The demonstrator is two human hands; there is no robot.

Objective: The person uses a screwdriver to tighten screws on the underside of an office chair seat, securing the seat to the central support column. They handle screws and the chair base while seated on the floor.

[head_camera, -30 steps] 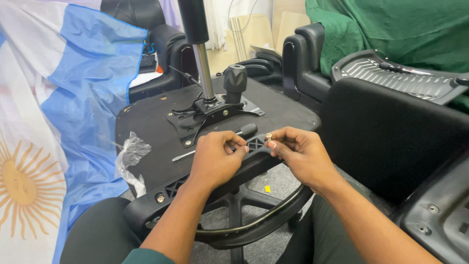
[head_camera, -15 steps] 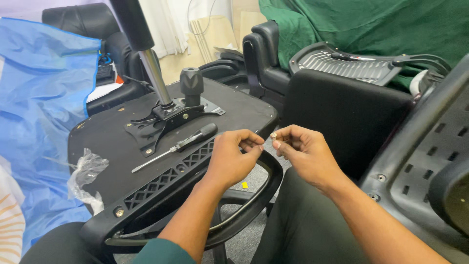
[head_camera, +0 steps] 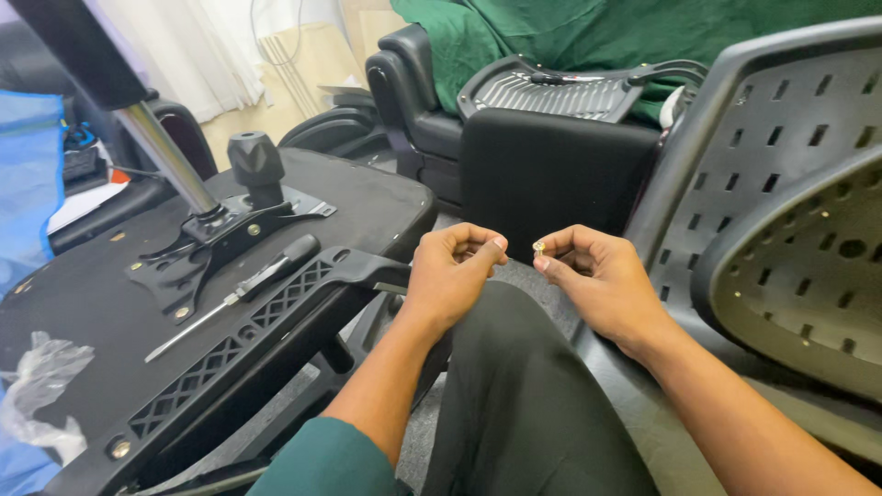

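Right hand (head_camera: 602,280): is pinching a small screw (head_camera: 538,247) between thumb and forefinger.
Left hand (head_camera: 452,276): is curling closed just beside it; I cannot tell if it is holding anything.

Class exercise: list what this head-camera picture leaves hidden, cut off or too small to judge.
- Small screw in right hand: too small to tell its type.
- Left hand: curled fingers hide any contents.
- Screwdriver: tip too thin to read.
- Chair back: cut off by the right edge.

Screwdriver (head_camera: 241,292) lies flat on upturned black seat base (head_camera: 83,303); crumpled plastic bag (head_camera: 41,390) at left; green cloth (head_camera: 588,32) behind.
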